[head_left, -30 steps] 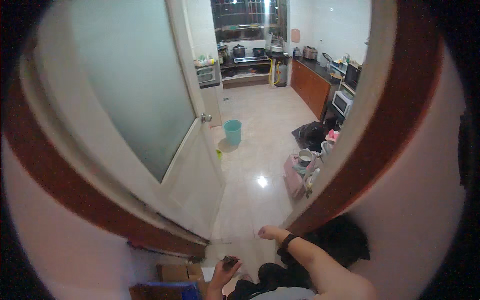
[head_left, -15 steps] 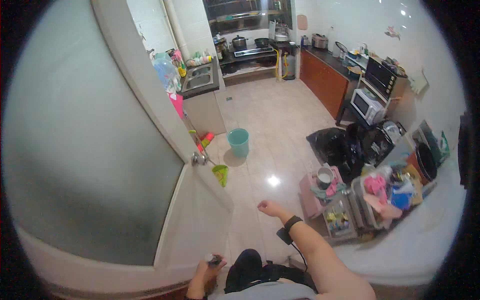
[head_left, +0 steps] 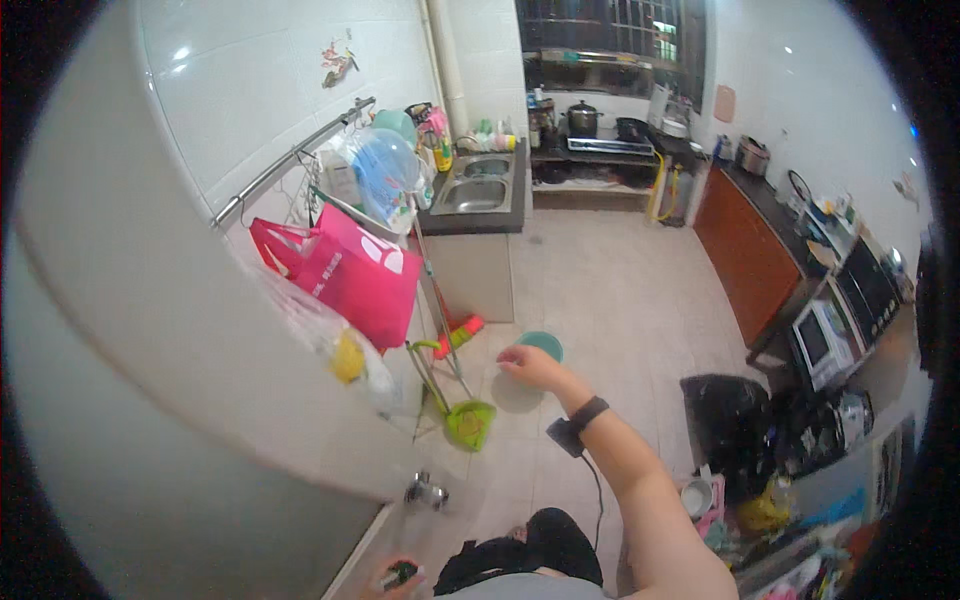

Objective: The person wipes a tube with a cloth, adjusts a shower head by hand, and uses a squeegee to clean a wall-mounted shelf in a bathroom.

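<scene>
My right arm stretches forward, a black band with a small device and a cable at its wrist. My right hand is loosely closed, with nothing seen in it. In the picture it overlaps the teal bucket on the floor beyond and covers part of it. My left hand is low at the lower edge, close to the door, with its fingers around a small dark thing that I cannot make out. A metal door knob shows just above it.
The frosted-glass door stands at the left. A pink bag hangs from a wall rail, above a green dustpan. Black bags and crowded shelves with a microwave line the right side. The sink is farther back.
The view has swung left and forward, bringing the pink bag into sight. My right hand now overlaps the bucket in the picture. My left hand appears lower, near the edge.
</scene>
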Demonstrator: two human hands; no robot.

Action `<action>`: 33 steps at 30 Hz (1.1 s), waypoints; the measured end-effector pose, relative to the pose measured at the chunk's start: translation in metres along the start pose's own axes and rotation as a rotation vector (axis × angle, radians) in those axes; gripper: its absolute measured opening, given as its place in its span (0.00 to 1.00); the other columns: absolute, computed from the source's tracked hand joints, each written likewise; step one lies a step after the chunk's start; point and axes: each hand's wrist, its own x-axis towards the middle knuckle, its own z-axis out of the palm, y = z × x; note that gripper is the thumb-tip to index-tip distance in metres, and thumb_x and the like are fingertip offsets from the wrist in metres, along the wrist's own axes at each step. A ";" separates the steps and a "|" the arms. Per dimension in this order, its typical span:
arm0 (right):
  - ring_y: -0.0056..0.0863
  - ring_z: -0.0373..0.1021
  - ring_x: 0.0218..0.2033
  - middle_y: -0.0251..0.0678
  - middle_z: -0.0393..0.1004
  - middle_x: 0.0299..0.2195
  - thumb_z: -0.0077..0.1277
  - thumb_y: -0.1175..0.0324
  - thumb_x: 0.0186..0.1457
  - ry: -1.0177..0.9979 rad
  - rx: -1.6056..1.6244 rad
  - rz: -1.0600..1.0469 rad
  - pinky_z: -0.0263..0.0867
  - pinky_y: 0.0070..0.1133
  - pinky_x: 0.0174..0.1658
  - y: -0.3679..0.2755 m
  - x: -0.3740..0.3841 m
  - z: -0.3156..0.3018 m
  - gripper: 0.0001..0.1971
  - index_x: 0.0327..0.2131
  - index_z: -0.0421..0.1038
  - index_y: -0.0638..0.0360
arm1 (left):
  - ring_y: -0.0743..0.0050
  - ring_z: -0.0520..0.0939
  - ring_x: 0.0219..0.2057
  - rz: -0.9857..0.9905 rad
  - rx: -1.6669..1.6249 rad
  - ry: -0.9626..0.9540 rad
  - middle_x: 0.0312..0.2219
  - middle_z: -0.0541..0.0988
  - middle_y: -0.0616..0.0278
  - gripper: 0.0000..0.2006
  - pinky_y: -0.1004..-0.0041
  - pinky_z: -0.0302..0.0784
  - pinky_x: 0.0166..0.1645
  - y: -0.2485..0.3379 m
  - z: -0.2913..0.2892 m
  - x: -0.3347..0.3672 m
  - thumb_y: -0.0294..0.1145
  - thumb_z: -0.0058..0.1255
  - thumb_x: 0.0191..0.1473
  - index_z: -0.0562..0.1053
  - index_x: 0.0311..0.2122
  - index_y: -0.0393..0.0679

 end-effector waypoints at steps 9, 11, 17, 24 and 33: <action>0.32 0.71 0.32 0.39 0.75 0.30 0.47 0.63 0.49 0.024 -0.122 -0.429 0.66 0.25 0.37 -0.018 0.339 -0.075 0.12 0.36 0.71 0.58 | 0.65 0.70 0.32 0.281 0.475 0.017 0.27 0.70 0.62 0.07 0.54 0.43 0.59 0.056 0.083 0.230 0.25 0.33 0.52 0.66 0.27 0.38; 0.34 0.71 0.35 0.41 0.74 0.32 0.47 0.62 0.49 0.034 -0.095 -0.432 0.65 0.26 0.39 -0.037 0.411 -0.100 0.14 0.36 0.71 0.59 | 0.65 0.70 0.33 0.308 0.486 0.077 0.27 0.70 0.61 0.07 0.54 0.44 0.59 0.076 0.108 0.270 0.25 0.34 0.52 0.66 0.27 0.38; 0.30 0.72 0.30 0.40 0.75 0.27 0.48 0.63 0.48 0.236 0.228 -0.393 0.65 0.22 0.36 -0.021 0.621 -0.132 0.14 0.33 0.72 0.65 | 0.65 0.70 0.33 0.353 0.487 0.246 0.27 0.70 0.61 0.07 0.55 0.45 0.58 0.146 0.188 0.369 0.26 0.35 0.52 0.66 0.28 0.38; 0.28 0.66 0.26 0.36 0.69 0.34 0.42 0.51 0.52 -0.127 1.047 0.118 0.64 0.27 0.30 0.037 0.800 -0.105 0.25 0.48 0.61 0.57 | 0.66 0.70 0.33 0.375 0.462 0.444 0.28 0.70 0.61 0.06 0.56 0.46 0.58 0.203 0.246 0.418 0.26 0.36 0.51 0.67 0.28 0.38; 0.45 0.49 0.55 0.51 0.48 0.56 0.34 0.31 0.44 -0.231 1.316 0.247 0.43 0.40 0.56 0.055 0.882 -0.037 0.47 0.60 0.39 0.55 | 0.66 0.71 0.34 0.363 0.414 0.664 0.28 0.70 0.61 0.05 0.57 0.48 0.57 0.228 0.262 0.450 0.27 0.38 0.50 0.67 0.29 0.38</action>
